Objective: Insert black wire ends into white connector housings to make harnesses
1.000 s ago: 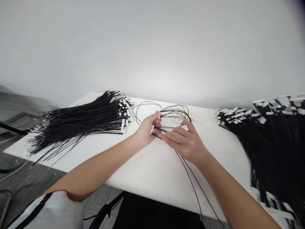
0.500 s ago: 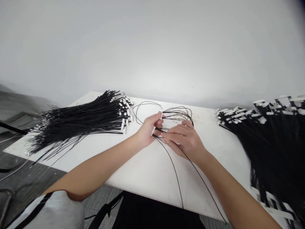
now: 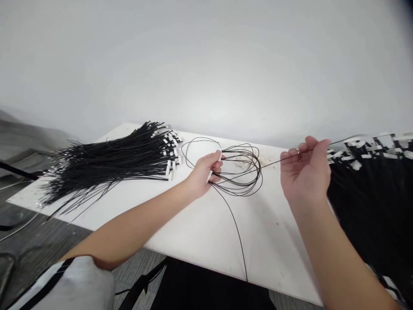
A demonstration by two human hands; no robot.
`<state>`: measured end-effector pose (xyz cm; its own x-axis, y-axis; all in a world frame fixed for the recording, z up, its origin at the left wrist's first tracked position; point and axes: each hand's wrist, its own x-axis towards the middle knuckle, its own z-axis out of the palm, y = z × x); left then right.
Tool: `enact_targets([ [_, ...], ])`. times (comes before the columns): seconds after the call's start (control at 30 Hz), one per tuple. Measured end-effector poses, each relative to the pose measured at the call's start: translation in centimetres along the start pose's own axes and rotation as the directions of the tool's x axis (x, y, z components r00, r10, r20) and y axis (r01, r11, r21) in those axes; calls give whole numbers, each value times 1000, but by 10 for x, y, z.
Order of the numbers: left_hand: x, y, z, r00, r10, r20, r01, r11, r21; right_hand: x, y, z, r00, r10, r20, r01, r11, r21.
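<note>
My left hand (image 3: 204, 174) is closed on a looped black wire harness (image 3: 259, 174) over the middle of the table. A white connector (image 3: 220, 155) shows by its thumb, and a second white connector (image 3: 209, 176) shows under the palm. From these the thin wires bend round in loops to the right. Farther right, my right hand (image 3: 306, 172) pinches a single black wire (image 3: 273, 163) drawn out taut from the loops, its end sticking out past the thumb. One loose wire (image 3: 237, 228) curves down to the table's front edge.
A heap of black wires with white connectors (image 3: 112, 161) lies on the left of the white table (image 3: 200, 232). Another large heap (image 3: 371, 198) covers the right side, partly behind my right arm. A pale wall (image 3: 206, 64) stands behind.
My right hand has moved from beside my left hand out to the right and up, pulling one wire along. My left hand has stayed almost still with the harness.
</note>
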<state>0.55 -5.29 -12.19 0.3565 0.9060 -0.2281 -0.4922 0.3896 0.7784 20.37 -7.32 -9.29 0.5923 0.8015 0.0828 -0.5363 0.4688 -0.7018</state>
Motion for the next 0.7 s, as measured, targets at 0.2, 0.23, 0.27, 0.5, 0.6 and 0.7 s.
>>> enact_targets([
  [0.2,0,-1,-1,999,37,16,-38,996,82,-5,-12,-2,926,280,253,-246,956,-158],
  [0.23,1,-1,-1,999,43,14,-44,995,93,-11,-11,-2,883,347,316,-263,923,-279],
  [0.27,1,-2,-1,999,50,10,-51,993,103,-16,-9,-1,832,414,369,-257,877,-406],
  [0.5,-1,-3,-1,995,82,53,-89,986,144,-42,9,6,751,402,523,209,607,-766],
  [0.6,-2,-3,0,995,82,57,-89,987,135,-43,10,6,781,343,521,250,594,-765],
  [0.7,-3,-3,1,995,82,61,-90,988,125,-42,10,4,783,322,532,268,597,-756],
])
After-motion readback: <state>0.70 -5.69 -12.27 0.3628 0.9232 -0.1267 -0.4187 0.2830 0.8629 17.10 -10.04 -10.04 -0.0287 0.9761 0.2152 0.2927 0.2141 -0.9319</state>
